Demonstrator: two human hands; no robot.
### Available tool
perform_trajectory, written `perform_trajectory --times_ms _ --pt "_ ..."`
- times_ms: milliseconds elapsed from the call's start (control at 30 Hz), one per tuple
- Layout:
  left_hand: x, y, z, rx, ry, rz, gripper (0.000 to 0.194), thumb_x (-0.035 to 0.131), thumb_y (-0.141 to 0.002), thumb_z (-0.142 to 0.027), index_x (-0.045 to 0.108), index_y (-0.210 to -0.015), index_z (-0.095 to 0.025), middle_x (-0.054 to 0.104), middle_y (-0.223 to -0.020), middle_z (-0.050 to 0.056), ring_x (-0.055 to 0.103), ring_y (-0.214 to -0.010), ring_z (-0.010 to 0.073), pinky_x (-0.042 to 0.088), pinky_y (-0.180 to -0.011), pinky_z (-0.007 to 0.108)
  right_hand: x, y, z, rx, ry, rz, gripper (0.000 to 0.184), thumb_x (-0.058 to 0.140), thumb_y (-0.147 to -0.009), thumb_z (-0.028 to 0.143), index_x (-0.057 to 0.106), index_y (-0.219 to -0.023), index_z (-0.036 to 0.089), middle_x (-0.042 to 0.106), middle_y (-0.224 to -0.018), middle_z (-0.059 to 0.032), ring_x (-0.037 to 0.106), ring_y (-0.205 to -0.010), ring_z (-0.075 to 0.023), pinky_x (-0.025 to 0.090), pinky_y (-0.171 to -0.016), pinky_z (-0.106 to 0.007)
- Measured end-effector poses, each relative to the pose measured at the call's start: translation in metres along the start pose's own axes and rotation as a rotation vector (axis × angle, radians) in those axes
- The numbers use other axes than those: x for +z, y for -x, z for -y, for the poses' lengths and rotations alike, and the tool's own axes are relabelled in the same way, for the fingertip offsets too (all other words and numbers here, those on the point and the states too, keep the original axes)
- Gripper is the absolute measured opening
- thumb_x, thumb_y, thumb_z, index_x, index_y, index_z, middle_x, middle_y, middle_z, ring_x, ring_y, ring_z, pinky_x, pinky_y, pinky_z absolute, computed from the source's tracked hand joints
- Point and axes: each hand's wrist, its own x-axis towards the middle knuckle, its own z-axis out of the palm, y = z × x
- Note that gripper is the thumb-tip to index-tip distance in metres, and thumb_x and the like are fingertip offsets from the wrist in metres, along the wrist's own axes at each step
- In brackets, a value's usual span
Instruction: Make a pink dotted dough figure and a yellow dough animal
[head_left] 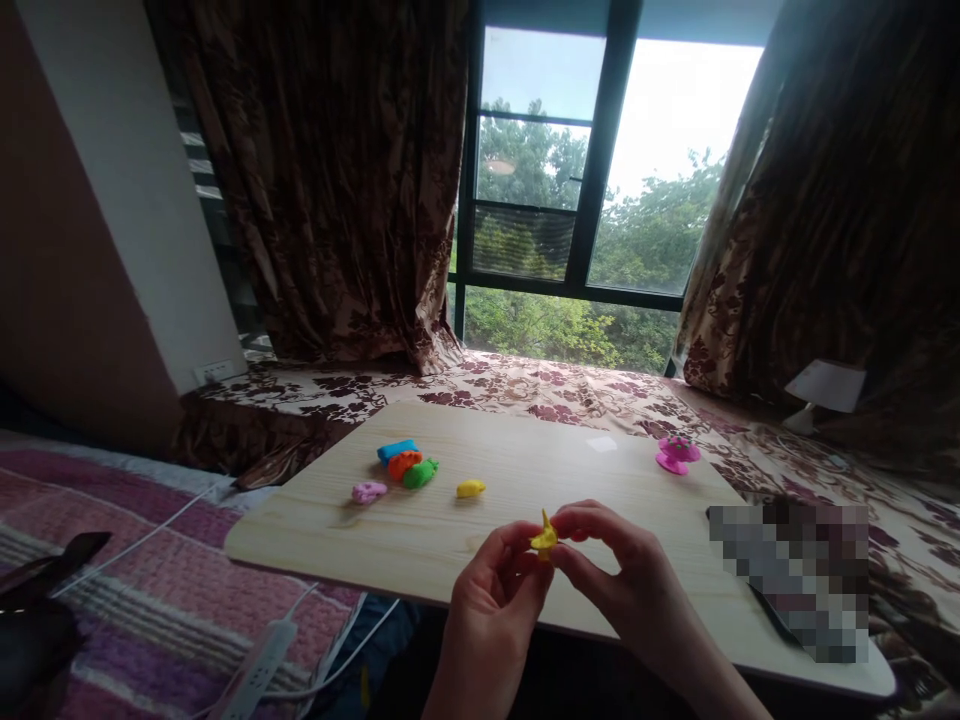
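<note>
Between the fingertips of both hands is a small piece of yellow modelling clay (544,538), pulled to a thin point at its top. My left hand (495,590) pinches it from the left and below. My right hand (619,555) pinches it from the right, thumb and forefinger closed against it. Both hands are above the front part of the wooden table (315,530). Beyond them lies another yellow clay lump (471,488). Farther left are blue (396,451), orange (405,464) and green clay lumps (421,473) touching one another, with a pink lump (369,492) in front.
A magenta clay figure with a domed, dotted top (677,454) stands at the table's back right. Near it lies a white paper piece (601,444). A blurred-out object (795,580) rests at the right edge. A power strip (259,665) with cables lies lower left.
</note>
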Motion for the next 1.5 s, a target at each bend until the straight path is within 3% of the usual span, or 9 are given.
perform_trajectory --times_ms 133,333,600,867,1000,1067,1233,1367,1500 --pt "-0.004 0.0 -0.001 0.016 0.019 -0.033 0.03 0.072 -0.068 -0.02 0.059 -0.095 -0.021 0.07 -0.085 0.001 0.065 -0.085 0.0143 0.049 -0.075 0.021 0.0 -0.002 0.001 0.034 0.004 0.0 0.014 0.063 -0.079 0.029 0.067 -0.089 0.02 0.068 -0.087 -0.0036 0.062 -0.082 -0.0187 0.051 -0.074 -0.028" --pt "-0.004 0.004 -0.002 0.034 0.102 -0.161 0.021 0.077 -0.06 -0.021 0.062 -0.073 -0.016 0.073 -0.081 0.003 0.067 -0.082 0.0163 0.051 -0.077 0.021 0.003 -0.005 0.001 0.102 -0.067 0.033 0.017 0.064 -0.079 0.03 0.066 -0.091 0.019 0.069 -0.086 -0.0041 0.064 -0.082 -0.0191 0.053 -0.072 -0.027" --pt "-0.002 0.01 -0.011 0.044 0.018 -0.195 0.017 0.076 -0.062 -0.022 0.066 -0.073 -0.016 0.074 -0.078 0.002 0.068 -0.077 0.0152 0.052 -0.071 0.018 0.004 -0.008 0.008 0.063 -0.05 0.062 0.013 0.063 -0.08 0.027 0.065 -0.091 0.019 0.068 -0.086 -0.0026 0.062 -0.08 -0.0167 0.052 -0.073 -0.026" --pt "-0.004 0.009 -0.004 0.094 0.093 -0.161 0.04 0.076 -0.064 -0.018 0.042 -0.084 -0.023 0.07 -0.075 -0.003 0.066 -0.075 0.0124 0.05 -0.068 0.02 0.008 -0.004 0.013 -0.021 -0.045 0.092 0.004 0.06 -0.081 0.018 0.061 -0.085 0.018 0.065 -0.082 -0.0015 0.06 -0.075 -0.0139 0.05 -0.07 -0.024" --pt "-0.005 0.01 -0.001 0.103 0.076 -0.163 0.046 0.074 -0.066 -0.017 0.038 -0.094 -0.025 0.07 -0.08 -0.002 0.066 -0.075 0.0114 0.049 -0.069 0.02 0.007 -0.007 0.013 -0.031 -0.028 0.12 0.005 0.059 -0.082 0.018 0.063 -0.084 0.018 0.065 -0.082 -0.002 0.061 -0.075 -0.0141 0.05 -0.07 -0.025" --pt "-0.005 0.009 -0.001 0.096 0.09 -0.161 0.047 0.074 -0.067 -0.017 0.038 -0.097 -0.026 0.07 -0.081 -0.002 0.066 -0.076 0.0116 0.05 -0.07 0.02 0.004 -0.007 0.011 0.003 -0.022 0.146 0.008 0.058 -0.083 0.021 0.065 -0.086 0.018 0.065 -0.085 -0.0028 0.061 -0.077 -0.015 0.05 -0.071 -0.026" --pt "-0.003 0.002 -0.001 0.105 0.139 -0.182 0.048 0.075 -0.064 -0.017 0.043 -0.1 -0.023 0.068 -0.079 -0.002 0.065 -0.075 0.0111 0.051 -0.071 0.021 0.0 0.004 0.0 0.133 -0.059 0.093 0.035 0.058 -0.084 0.027 0.053 -0.118 0.026 0.062 -0.109 -0.0042 0.06 -0.095 -0.0182 0.05 -0.082 -0.031" --pt "-0.004 0.0 0.003 0.1 0.143 -0.213 0.045 0.076 -0.061 -0.017 0.052 -0.099 -0.021 0.067 -0.077 -0.003 0.064 -0.076 0.0097 0.05 -0.071 0.018 0.007 0.011 -0.001 0.041 -0.063 0.111 0.024 0.059 -0.082 0.018 0.06 -0.105 0.023 0.062 -0.096 -0.0025 0.059 -0.088 -0.0167 0.049 -0.079 -0.03" --pt "-0.007 0.003 0.003 0.044 0.083 -0.142 0.044 0.076 -0.062 -0.024 0.06 -0.103 -0.018 0.068 -0.085 0.002 0.064 -0.083 0.0139 0.05 -0.074 0.02 0.008 0.01 0.006 0.027 -0.092 0.14 0.018 0.053 -0.086 0.018 0.061 -0.101 0.021 0.059 -0.092 -0.0026 0.057 -0.082 -0.0152 0.049 -0.071 -0.028"
